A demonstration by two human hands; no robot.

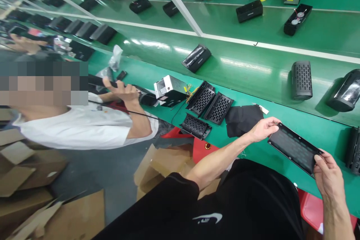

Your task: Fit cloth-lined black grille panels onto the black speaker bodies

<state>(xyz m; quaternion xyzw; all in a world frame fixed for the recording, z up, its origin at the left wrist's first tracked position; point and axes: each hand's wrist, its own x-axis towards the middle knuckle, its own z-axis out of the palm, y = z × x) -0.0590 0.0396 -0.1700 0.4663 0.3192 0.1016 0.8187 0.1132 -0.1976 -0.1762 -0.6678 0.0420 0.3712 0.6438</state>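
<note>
I hold a flat black grille panel (294,148) over the near edge of the green bench (270,153). My left hand (263,128) pinches its left end, fingers closed on the rim. At the panel's right end my right hand (327,172) grips the corner with thumb and fingers. The panel is tilted, its perforated face up. A square of black cloth (242,119) lies just left of my left hand. Beyond it lie three black perforated grilles (209,105).
A co-worker in a white shirt (84,123) sits to my left, one hand on a black tool beside a small metal box (170,89). Black speaker housings (301,80) ride the green conveyor (253,67). Cardboard boxes (157,165) crowd the floor.
</note>
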